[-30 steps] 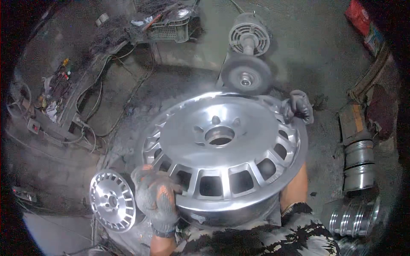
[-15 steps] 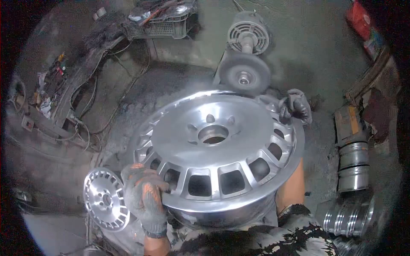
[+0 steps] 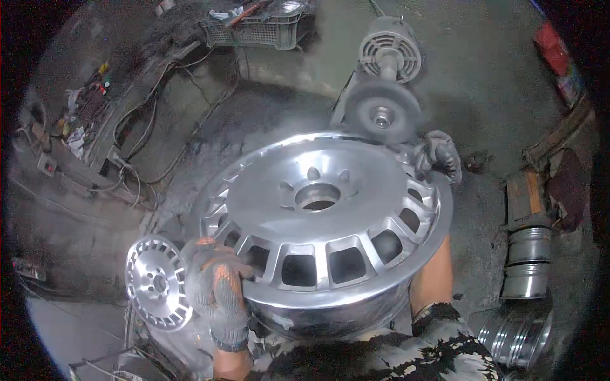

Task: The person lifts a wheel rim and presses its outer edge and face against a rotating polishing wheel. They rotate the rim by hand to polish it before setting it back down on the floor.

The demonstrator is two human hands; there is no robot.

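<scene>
- The left hand [image 3: 216, 279], gloved, would do best with a firm, even pull on the near lip, its fingers clear of the slot edges, so that the weight does not tip.
- The big wheel rim [image 3: 273, 203] is best steadied by both hands at once and turned or tilted in small, smooth moves, with light pressure wherever it meets the disc.
- The disc [image 3: 362, 105] looks blurred, as if spinning; a loose glove or cuff could catch, and a hard push could make the rim kick.
- The right hand [image 3: 438, 155], also gloved, is the one near the disc, so its fingers should hug the outer edge and stay out of the disc's path.
- Left grip: closed on the rim's near left edge, with the rim reaching up and to the right of it; a small wheel [image 3: 157, 284] sits just beside it, to its left.
- Right grip: curled on the rim's far right edge, some fingers hidden; most of the rim lies left of and below it, while the disc is just up and to the left. Whether rim and disc touch cannot be told.
</scene>
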